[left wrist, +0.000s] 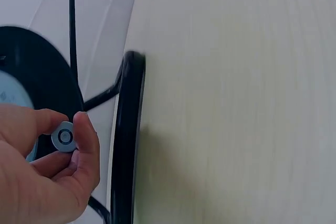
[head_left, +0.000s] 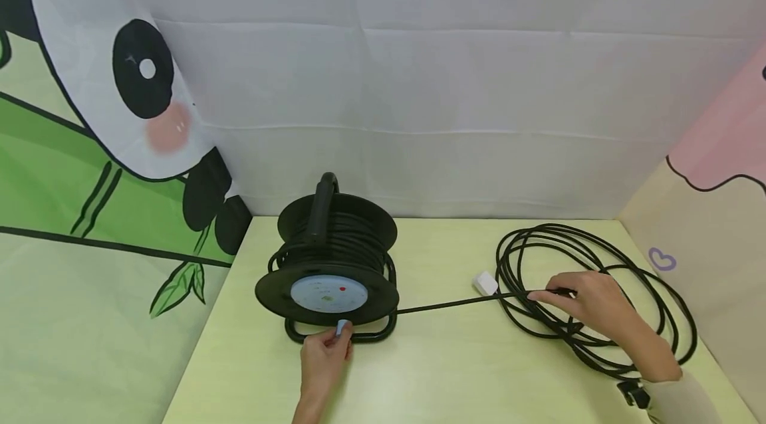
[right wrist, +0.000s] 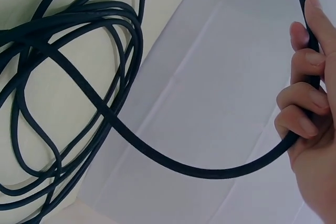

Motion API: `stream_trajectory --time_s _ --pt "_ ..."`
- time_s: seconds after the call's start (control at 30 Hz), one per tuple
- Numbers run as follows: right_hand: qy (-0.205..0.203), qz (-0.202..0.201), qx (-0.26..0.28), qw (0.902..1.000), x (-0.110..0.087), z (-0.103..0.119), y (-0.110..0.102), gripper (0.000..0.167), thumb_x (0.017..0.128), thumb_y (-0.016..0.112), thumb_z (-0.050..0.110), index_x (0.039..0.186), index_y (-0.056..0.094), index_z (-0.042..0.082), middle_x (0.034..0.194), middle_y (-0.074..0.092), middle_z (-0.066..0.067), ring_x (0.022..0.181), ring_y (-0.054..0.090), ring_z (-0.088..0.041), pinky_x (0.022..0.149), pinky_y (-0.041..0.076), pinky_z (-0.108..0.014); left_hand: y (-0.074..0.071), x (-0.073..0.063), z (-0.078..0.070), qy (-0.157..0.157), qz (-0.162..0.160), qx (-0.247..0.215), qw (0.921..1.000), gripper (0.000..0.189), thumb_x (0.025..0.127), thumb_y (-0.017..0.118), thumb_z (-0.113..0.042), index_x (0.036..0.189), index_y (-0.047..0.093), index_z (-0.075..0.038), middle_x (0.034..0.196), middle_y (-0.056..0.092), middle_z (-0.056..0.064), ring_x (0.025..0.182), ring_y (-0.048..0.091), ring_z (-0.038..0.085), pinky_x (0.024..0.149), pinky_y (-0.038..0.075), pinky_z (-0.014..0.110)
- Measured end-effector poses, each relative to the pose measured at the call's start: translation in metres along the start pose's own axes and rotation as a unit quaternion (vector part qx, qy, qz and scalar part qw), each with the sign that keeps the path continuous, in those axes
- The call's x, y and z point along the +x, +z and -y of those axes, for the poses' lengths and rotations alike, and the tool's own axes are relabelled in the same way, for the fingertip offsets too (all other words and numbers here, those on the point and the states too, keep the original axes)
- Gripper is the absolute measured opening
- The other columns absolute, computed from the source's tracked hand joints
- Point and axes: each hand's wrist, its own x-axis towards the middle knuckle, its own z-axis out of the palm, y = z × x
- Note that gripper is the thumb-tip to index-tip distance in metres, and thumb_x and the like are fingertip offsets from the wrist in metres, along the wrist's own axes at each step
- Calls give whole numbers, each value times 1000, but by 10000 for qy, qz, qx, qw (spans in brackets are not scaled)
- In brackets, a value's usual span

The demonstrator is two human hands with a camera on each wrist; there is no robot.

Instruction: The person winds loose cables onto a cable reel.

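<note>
A black cable reel (head_left: 347,238) with a top handle and a pale blue disc on its front stands left of the table's middle. My left hand (head_left: 323,363) pinches the small light-blue crank knob (left wrist: 64,137) at the lower edge of the reel's front flange. From the reel a black cable (head_left: 445,306) runs tautly to the right. My right hand (head_left: 598,304) grips this cable above the loose coil, its fingers curled round it in the right wrist view. Loose loops of cable (right wrist: 137,51) lie on the table beneath that hand. A white plug (head_left: 485,283) rests at the coil's left side.
The pale wooden table (head_left: 443,377) meets a white cloth backdrop (head_left: 449,165) behind the reel. Printed cloth walls stand at both sides. A black tube stand (left wrist: 128,145) carries the reel close to my left hand.
</note>
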Motion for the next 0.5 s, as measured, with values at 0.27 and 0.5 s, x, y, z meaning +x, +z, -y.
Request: stream_trajectory --time_s 0.27,0.5 --pt "500 98 355 9981 -15 -8 -7 13 81 87 19 86 78 27 75 67 20 52 38 6 50 39 -21 -31 9 5 -274 -173 -67 9995 30 99 71 -20 85 77 6 67 70 12 57 64 15 58 51 19" --pt "583 53 574 9966 -25 -9 -3 11 82 86 15 89 80 22 76 68 19 50 37 6 51 38 -19 -45 12 2 -510 -181 -376 9978 32 99 71 -20 97 76 12 73 72 14 61 70 19 59 57 21"
